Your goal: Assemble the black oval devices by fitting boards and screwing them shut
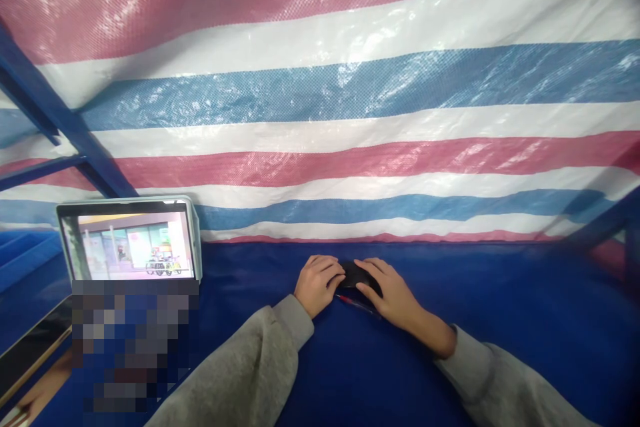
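Observation:
A small black rounded object (353, 275), perhaps a case or a computer mouse, lies on the blue surface between my hands. My left hand (319, 282) grips its left end with the fingers bent and close together. Around its right end curve the thumb and fingers of my right hand (391, 291); the palm side is hidden. A thin pen with a red end (357, 304) lies just below the black object, near my right thumb.
A tablet (135, 243) showing a street scene stands at the left. Below it, beside a blurred patch, are a dark flat device (37, 343) and another person's hand (43, 393). Blue frame bars (75, 123) and striped sheeting (350, 90) enclose the blue tabletop (390, 387).

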Demonstrator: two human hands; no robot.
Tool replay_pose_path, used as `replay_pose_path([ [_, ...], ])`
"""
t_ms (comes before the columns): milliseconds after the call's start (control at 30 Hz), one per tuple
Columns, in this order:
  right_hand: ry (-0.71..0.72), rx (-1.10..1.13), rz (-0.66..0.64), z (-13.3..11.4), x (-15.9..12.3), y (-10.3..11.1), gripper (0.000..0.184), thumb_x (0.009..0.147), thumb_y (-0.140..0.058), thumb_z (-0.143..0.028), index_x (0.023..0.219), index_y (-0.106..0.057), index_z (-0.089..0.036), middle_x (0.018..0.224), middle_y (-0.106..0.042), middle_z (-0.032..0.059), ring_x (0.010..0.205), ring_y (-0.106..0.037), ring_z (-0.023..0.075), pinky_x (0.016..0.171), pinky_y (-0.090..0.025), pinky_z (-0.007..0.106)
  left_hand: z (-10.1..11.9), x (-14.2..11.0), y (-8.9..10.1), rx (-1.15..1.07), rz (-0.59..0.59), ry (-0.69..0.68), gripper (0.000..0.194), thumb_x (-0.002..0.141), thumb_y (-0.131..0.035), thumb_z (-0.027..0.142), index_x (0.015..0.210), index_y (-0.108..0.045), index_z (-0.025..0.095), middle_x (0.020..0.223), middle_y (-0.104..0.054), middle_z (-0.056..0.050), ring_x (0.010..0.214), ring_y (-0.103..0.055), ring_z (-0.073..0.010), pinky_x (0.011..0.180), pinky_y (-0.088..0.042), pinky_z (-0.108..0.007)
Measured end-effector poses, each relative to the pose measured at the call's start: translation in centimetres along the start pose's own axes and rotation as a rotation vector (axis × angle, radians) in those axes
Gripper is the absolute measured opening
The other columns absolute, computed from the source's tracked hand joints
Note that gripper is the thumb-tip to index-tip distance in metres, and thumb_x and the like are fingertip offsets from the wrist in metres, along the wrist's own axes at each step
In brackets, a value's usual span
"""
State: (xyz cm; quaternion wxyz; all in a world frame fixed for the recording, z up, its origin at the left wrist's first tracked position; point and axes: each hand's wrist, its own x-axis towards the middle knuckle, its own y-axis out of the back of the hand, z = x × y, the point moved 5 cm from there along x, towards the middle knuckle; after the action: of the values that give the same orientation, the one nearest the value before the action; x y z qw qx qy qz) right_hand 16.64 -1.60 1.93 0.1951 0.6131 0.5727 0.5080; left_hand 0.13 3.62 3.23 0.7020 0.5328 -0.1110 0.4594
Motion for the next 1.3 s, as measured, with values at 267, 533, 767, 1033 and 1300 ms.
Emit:
replay_pose_path([
  [267,0.008,-0.002,0.008,-0.1,-0.1,0.0,0.042,0.092,-0.047,-0.039,0.128,-0.054,-0.018,0.121,-0.059,0.0135,0.108,-0.056,0.0254,0.093,-0.046,0.044,-0.2,0.0,-0.3,-0.018,-0.044,0.052,0.009,0.089,-0.056,0.016,0.085,-0.065,0.019,0.093,-0.069,-0.004,0.094,-0.064,-0.0192,0.087,-0.046,-0.035],
  [533,0.012,0.011,0.019,-0.1,-0.1,0.0,0.043,0.092,-0.046,-0.041,0.128,-0.054,-0.019,0.121,-0.059,0.0136,0.109,-0.057,0.0253,0.094,-0.047,0.044,0.4,0.3,-0.1,-0.033,-0.179,0.085,0.015,0.088,-0.059,0.028,0.101,-0.061,0.021,0.104,-0.065,-0.006,0.099,-0.06,-0.0217,0.092,-0.043,-0.038],
  [767,0.007,-0.006,0.026,0.2,-0.2,-0.2,0.044,0.092,-0.044,-0.042,0.131,-0.053,-0.023,0.123,-0.059,0.0125,0.11,-0.057,0.0253,0.094,-0.047,0.045,0.5,0.1,-0.4,0.027,-0.235,0.067,0.039,0.084,-0.065,0.037,0.119,-0.057,0.022,0.116,-0.06,-0.008,0.105,-0.056,-0.0257,0.095,-0.043,-0.042],
  [1033,0.017,0.099,-0.005,0.2,-0.2,-0.2,0.055,0.088,-0.048,-0.031,0.141,-0.04,-0.021,0.135,-0.048,0.0135,0.121,-0.05,0.0264,0.101,-0.043,0.044,0.3,0.0,-0.2,0.063,-0.157,0.086,0.031,0.093,-0.051,0.037,0.118,-0.058,0.019,0.113,-0.063,-0.009,0.101,-0.06,-0.0245,0.091,-0.046,-0.041],
  [1300,-0.137,0.127,0.088,1.2,-0.1,0.3,0.044,0.09,-0.047,-0.039,0.13,-0.05,-0.021,0.125,-0.062,0.0104,0.11,-0.059,0.0251,0.096,-0.045,0.044,0.0,0.0,0.0,0.073,-0.132,0.141,0.034,0.099,-0.041,0.035,0.13,-0.049,0.023,0.121,-0.063,-0.006,0.108,-0.059,-0.0205,0.096,-0.045,-0.038],
])
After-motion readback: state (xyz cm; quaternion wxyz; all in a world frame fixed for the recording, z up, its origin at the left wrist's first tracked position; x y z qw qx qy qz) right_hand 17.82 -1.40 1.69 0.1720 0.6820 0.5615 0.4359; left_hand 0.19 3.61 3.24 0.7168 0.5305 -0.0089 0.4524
